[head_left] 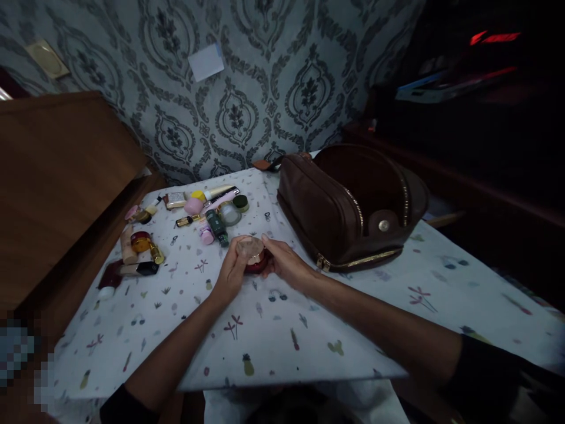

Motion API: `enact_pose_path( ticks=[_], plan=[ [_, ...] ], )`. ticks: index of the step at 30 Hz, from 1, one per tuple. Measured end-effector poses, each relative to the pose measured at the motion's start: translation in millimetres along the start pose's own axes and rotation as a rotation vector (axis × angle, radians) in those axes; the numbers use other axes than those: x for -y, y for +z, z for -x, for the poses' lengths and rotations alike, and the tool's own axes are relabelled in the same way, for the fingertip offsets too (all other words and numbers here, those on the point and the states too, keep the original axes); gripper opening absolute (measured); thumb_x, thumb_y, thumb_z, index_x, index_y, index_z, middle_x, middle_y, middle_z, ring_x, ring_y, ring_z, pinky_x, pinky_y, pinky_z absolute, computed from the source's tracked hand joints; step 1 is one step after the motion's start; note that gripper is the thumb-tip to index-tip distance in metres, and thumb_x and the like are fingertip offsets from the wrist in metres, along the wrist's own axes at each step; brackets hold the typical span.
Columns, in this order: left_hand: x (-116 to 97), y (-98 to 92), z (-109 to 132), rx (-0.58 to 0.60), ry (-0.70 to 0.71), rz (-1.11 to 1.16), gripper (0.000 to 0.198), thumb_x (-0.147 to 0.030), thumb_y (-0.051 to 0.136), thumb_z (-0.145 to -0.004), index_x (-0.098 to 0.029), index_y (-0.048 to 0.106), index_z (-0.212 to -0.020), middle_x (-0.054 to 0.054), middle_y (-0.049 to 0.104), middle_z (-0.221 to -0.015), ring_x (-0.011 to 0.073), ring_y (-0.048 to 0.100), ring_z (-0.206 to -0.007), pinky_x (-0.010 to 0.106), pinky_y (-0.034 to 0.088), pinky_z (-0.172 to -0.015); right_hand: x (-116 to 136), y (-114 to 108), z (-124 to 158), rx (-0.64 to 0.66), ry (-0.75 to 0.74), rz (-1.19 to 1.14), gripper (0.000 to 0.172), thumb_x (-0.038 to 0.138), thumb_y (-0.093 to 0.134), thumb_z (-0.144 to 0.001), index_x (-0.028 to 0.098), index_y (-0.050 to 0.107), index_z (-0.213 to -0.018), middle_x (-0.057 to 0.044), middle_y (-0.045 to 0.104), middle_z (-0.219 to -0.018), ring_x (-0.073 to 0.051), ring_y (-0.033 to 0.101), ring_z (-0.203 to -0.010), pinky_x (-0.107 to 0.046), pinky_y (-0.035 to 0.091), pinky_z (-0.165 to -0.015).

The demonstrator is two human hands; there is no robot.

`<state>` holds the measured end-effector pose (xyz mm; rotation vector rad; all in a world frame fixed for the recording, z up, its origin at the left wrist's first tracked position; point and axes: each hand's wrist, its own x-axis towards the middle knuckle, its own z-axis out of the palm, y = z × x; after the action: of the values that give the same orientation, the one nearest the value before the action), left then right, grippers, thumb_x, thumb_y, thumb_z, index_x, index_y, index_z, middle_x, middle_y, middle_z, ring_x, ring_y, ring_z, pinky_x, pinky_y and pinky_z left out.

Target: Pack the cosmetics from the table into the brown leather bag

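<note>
Between my two hands is a small round cosmetic jar (251,247), dark red below with a pale, shiny top. My left hand (232,264) closes on its left side, the thumb near the top edge. From the right, my right hand (285,265) grips the other side, its fingers partly hidden behind the jar. Just beyond my right hand stands a brown leather toiletry bag (309,206), unzipped, its mouth gaping. Past my left hand lie a dark green bottle (216,227), a pink makeup sponge (193,206) and a round frosted jar (230,214).
More cosmetics lie at the table's left, among them an amber jar (140,241), a foundation tube (129,246) and a dark red bottle (110,277). A patterned white cloth (260,353) covers the table. A wooden panel (57,194) borders the left side; patterned wallpaper rises behind.
</note>
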<state>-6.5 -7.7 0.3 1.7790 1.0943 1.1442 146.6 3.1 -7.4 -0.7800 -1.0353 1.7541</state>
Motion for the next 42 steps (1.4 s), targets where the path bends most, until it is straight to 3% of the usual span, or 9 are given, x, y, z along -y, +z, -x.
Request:
enact_pose_path(
  ticks=[8,13,18,24,27,31,35,38,42],
  plan=[
    [-1.2,-1.3,-0.1,-0.003,-0.009,-0.002,0.058,-0.068,0.03,-0.098,-0.019,0.055,-0.118,0.009,0.066,-0.116,0.0236,0.06,-0.111,0.036,0.045,-0.102,1.1,0.3,0.9,-0.01,0.021,-0.046,0.062,0.073,0.078,-0.06,0.016,0.062,-0.077,0.0,0.063,-0.067,-0.012,0.059,-0.058,-0.024,0.049,-0.05],
    [6.1,2.7,3.3,-0.088,-0.091,-0.03,0.064,-0.073,0.035,-0.093,-0.019,0.057,-0.12,0.011,0.065,-0.121,0.0264,0.06,-0.115,0.041,0.044,-0.104,-2.8,-1.0,-2.0,-0.024,0.042,-0.012,0.072,0.077,0.08,-0.049,0.016,0.06,-0.082,0.002,0.061,-0.069,-0.012,0.057,-0.06,-0.024,0.048,-0.048],
    [4.9,4.9,3.5,-0.09,-0.116,-0.036,0.067,-0.075,0.041,-0.089,-0.021,0.056,-0.125,0.011,0.065,-0.126,0.0284,0.06,-0.119,0.044,0.046,-0.105,-2.6,-3.5,-1.5,-0.011,0.009,0.064,0.073,0.077,0.078,-0.055,0.018,0.057,-0.093,0.003,0.06,-0.071,-0.011,0.056,-0.059,-0.023,0.043,-0.05],
    [-1.4,2.6,-11.9,-0.053,-0.249,0.129,0.071,-0.077,0.045,-0.087,-0.023,0.059,-0.13,0.011,0.061,-0.139,0.0296,0.056,-0.129,0.046,0.039,-0.115,-1.7,-4.6,4.4,0.058,-0.172,0.102,0.07,0.043,0.091,-0.055,0.021,0.054,-0.111,0.003,0.064,-0.095,-0.014,0.061,-0.089,-0.026,0.049,-0.079],
    [-10.1,6.8,-22.3,-0.063,-0.298,0.332,0.073,-0.078,0.04,-0.088,-0.025,0.055,-0.135,0.011,0.058,-0.143,0.0287,0.06,-0.126,0.045,0.046,-0.11,3.7,-4.4,5.3,-0.041,-0.276,0.226,0.067,0.029,0.091,-0.054,0.022,0.055,-0.111,0.002,0.064,-0.097,-0.017,0.061,-0.094,-0.029,0.049,-0.083],
    [-36.8,13.8,-40.0,-0.058,-0.26,0.475,0.072,-0.081,0.039,-0.086,-0.026,0.06,-0.129,0.01,0.062,-0.139,0.0282,0.062,-0.122,0.045,0.049,-0.106,27.1,-2.0,8.3,-0.126,-0.419,0.292,0.057,0.023,0.084,-0.059,0.022,0.055,-0.109,0.002,0.064,-0.098,-0.017,0.061,-0.092,-0.03,0.05,-0.082],
    [-69.6,23.4,-70.2,0.041,-0.152,0.529,0.069,-0.075,0.035,-0.092,-0.02,0.065,-0.12,0.013,0.066,-0.131,0.0295,0.062,-0.122,0.047,0.05,-0.105,64.1,0.7,14.6,-0.164,-0.548,0.217,0.057,0.025,0.082,-0.06,0.021,0.054,-0.111,0.0,0.063,-0.102,-0.018,0.062,-0.095,-0.032,0.05,-0.086],
    [-80.4,34.2,-99.4,0.04,0.024,0.427,0.062,-0.069,0.037,-0.094,-0.019,0.068,-0.116,0.012,0.067,-0.129,0.0289,0.061,-0.123,0.045,0.048,-0.107,91.6,0.6,22.8,-0.218,-0.606,0.197,0.056,0.028,0.082,-0.06,0.021,0.054,-0.108,0.001,0.063,-0.1,-0.017,0.062,-0.094,-0.031,0.05,-0.086],
    [-75.5,48.2,-134.4,0.075,0.318,0.139,0.05,-0.049,0.062,-0.086,-0.02,0.063,-0.127,0.01,0.063,-0.137,0.0286,0.056,-0.13,0.045,0.039,-0.115,122.4,-5.3,37.7,-0.261,-0.671,0.212,0.054,0.031,0.082,-0.061,0.021,0.055,-0.107,0.0,0.065,-0.102,-0.017,0.062,-0.097,-0.031,0.05,-0.089]
  ],
)
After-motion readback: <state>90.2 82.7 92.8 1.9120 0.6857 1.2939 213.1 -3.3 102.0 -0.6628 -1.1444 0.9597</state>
